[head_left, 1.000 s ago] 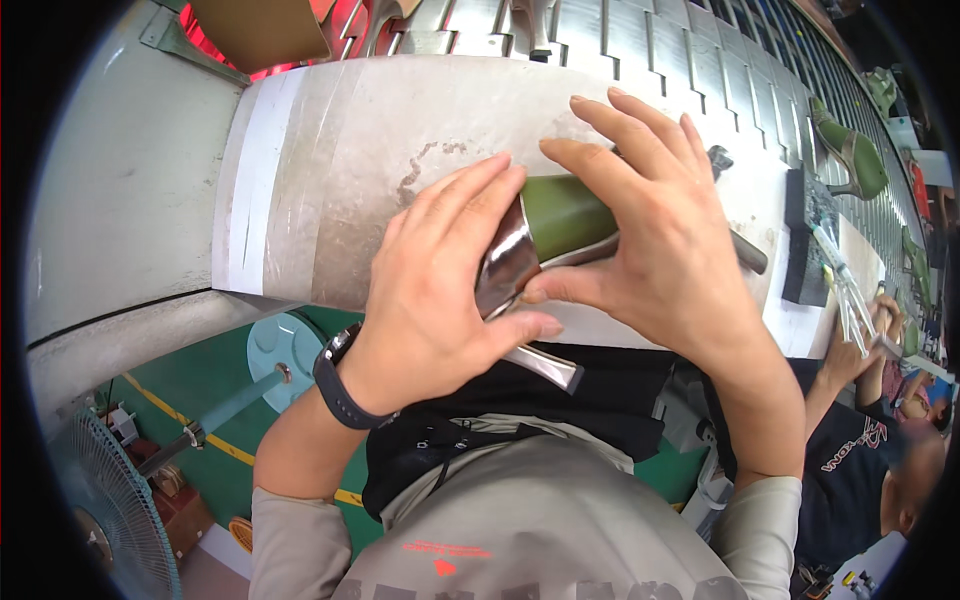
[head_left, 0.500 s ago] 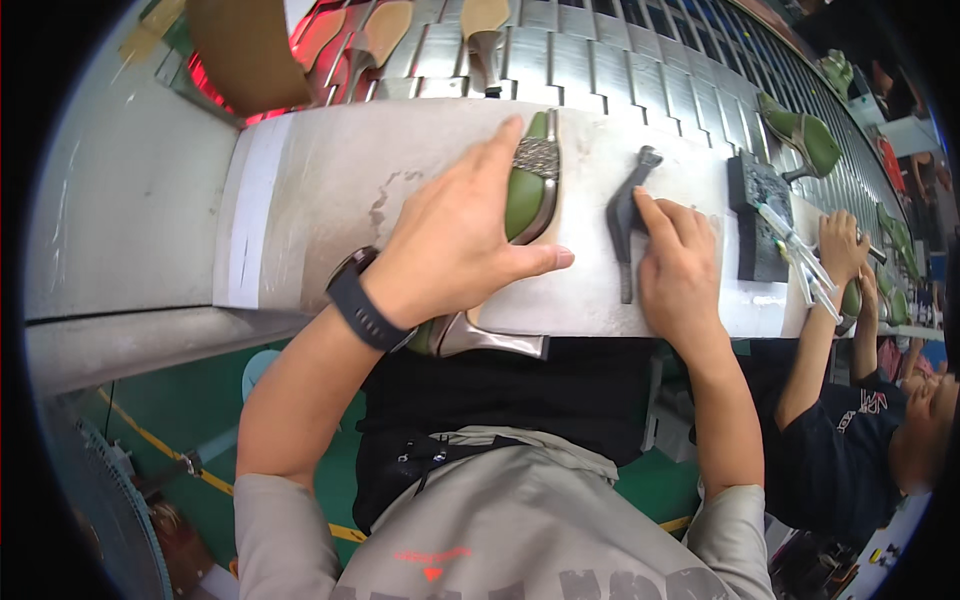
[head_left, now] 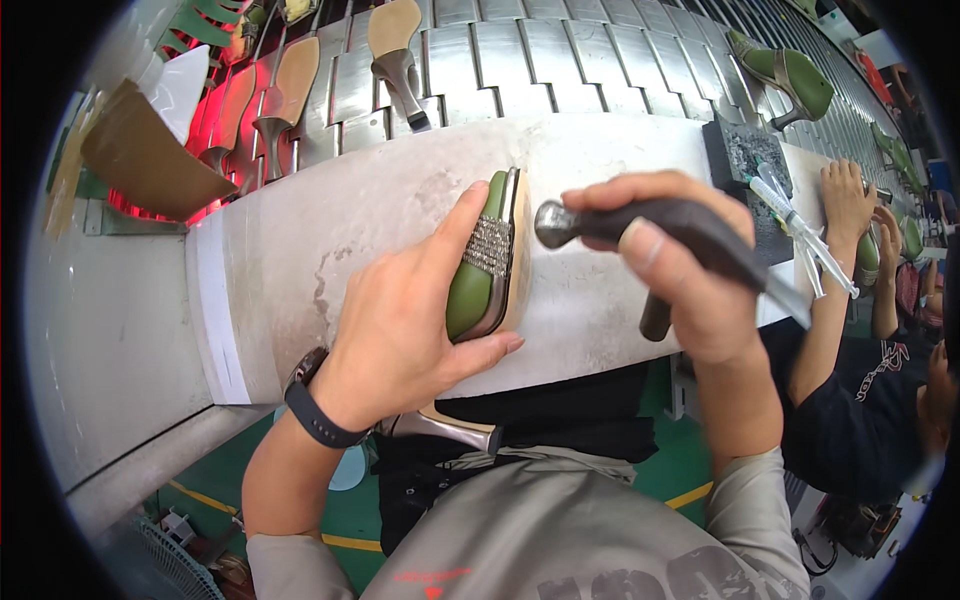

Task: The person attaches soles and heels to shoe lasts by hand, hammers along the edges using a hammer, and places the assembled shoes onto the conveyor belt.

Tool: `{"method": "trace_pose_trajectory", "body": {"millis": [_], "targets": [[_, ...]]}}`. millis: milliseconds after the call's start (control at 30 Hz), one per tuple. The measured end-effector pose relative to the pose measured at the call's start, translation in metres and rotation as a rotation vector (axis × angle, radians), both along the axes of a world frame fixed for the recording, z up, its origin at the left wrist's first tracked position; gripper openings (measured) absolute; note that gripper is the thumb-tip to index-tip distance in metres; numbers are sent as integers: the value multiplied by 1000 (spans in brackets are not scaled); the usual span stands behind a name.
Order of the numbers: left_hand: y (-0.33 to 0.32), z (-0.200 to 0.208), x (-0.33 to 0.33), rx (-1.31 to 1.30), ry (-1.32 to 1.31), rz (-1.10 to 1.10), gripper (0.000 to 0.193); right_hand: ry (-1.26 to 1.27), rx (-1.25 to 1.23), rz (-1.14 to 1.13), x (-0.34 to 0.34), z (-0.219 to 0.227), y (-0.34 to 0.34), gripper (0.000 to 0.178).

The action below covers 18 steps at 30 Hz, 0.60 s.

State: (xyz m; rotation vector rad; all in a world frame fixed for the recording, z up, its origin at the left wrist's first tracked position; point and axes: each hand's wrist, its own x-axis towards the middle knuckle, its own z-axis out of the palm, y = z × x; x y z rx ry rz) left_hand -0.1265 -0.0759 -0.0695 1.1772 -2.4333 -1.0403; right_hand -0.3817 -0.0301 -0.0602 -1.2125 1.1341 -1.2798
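Observation:
A green high-heeled shoe (head_left: 472,300) with a glittery band lies on its side on the pale bench (head_left: 600,150), its sole facing right. My left hand (head_left: 395,315) is wrapped over the upper and holds it down. Toward my body, the metallic heel (head_left: 450,430) sticks out past the bench's near edge. In my right hand (head_left: 705,310) is a dark shoemaker's hammer (head_left: 690,225), lifted above the bench. Its round metal face (head_left: 556,224) points left at the sole, with a small gap between them. My fingers cover part of the hammer.
Behind the bench runs a slatted metal conveyor (head_left: 590,70) bearing several heeled shoes, among them a green one (head_left: 800,85). A black block (head_left: 745,150) and clear syringes (head_left: 795,225) are at the right, near a co-worker's hand (head_left: 848,200). A brown curved panel (head_left: 145,160) stands left by red light.
My right hand has picked the hammer up off the bench and brought it near the sole. My left hand and the shoe sit lower and further left in the picture; the view has shifted too.

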Motion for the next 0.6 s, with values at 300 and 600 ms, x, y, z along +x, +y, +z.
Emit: {"method": "trace_pose_trajectory", "body": {"millis": [300, 600], "targets": [[-6, -6, 4, -101, 2, -49, 116, 231, 145, 170, 11, 17, -33, 28], [-11, -12, 9, -115, 91, -58, 120, 482, -243, 310, 16, 18, -15, 26]]}}
